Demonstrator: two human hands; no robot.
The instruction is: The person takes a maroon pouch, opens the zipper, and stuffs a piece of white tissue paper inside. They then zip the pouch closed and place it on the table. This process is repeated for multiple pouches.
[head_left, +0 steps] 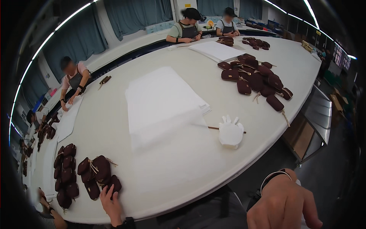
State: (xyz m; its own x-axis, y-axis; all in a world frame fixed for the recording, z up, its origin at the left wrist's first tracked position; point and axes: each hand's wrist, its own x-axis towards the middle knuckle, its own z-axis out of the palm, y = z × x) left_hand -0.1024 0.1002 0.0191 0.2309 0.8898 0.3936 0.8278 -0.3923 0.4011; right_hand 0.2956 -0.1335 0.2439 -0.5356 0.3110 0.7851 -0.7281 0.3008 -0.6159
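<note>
Left hand (110,204), spread, touches pouch (115,181) near table edge (190,199); right hand (283,204) outside, grip unclear.

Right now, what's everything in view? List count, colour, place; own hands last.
table: one, white, centre
pouch pile: over twelve, brown, right
rowed pouches: several, brown, lower left
pouch cluster: several, brown, beside rowed pouches
far pouches: several, brown, far end
paper sheets: uncounted, white, centre
glove-like bundle: one, white, right of sheets
stick: one, brown, by bundle
cart: one, silver, right
curtains: several, blue-grey, back wall
other people: at least five, mixed clothing, around table
left hand: one, bare, fingers on cluster
right hand: one, bare, lower right
</note>
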